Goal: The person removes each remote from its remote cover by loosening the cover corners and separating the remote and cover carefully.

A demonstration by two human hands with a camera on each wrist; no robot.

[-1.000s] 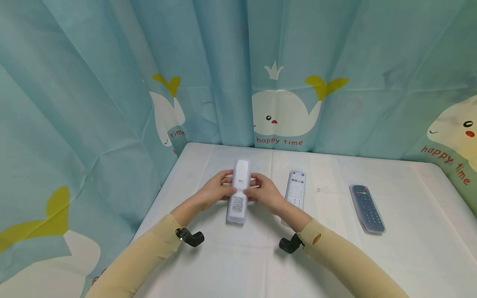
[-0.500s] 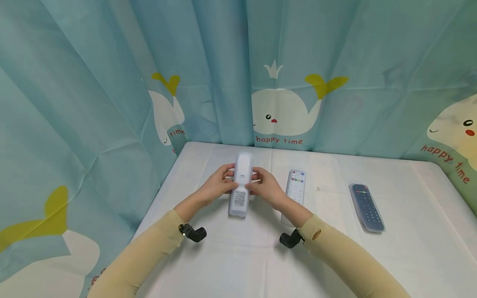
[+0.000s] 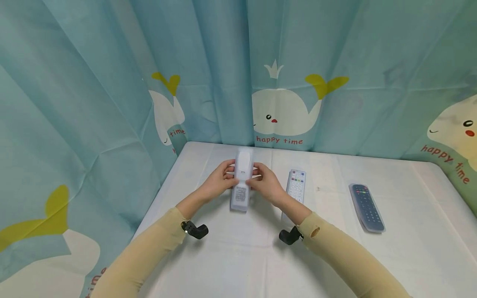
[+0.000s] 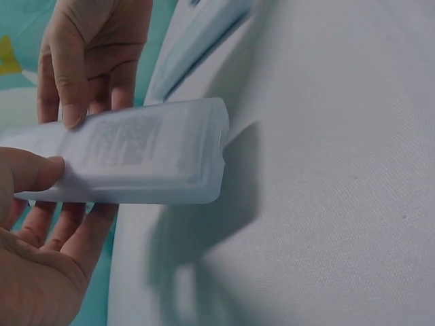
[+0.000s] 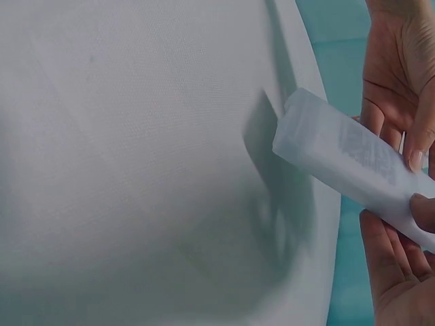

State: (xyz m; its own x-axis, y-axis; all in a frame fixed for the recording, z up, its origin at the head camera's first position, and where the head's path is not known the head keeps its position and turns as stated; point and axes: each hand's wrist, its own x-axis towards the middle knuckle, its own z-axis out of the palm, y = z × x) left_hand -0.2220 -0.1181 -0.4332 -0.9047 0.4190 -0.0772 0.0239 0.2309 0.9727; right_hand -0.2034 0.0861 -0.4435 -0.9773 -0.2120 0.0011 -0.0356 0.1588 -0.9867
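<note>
A white remote control (image 3: 240,194) in a translucent sleeve is held up off the table, its back with a printed label facing the head camera. My left hand (image 3: 218,181) pinches its left edge, thumb on the back and fingers underneath. On the right edge my right hand (image 3: 269,185) grips it the same way. In the left wrist view the sleeved end of the remote control (image 4: 149,153) sticks out past both thumbs, above its shadow. The right wrist view shows that remote control (image 5: 346,146) tilted; its button side is hidden.
A second white remote (image 3: 296,186) with coloured buttons lies face up beside my right forearm, partly covered by it. Farther right lies a dark remote (image 3: 367,207) in a clear sleeve. The white-covered table (image 3: 238,265) meets a blue whale-print curtain (image 3: 223,82) at the back and left.
Both hands have moved the held remote control a little away from me and slightly right. The grip looks the same, and the other two remotes have stayed put.
</note>
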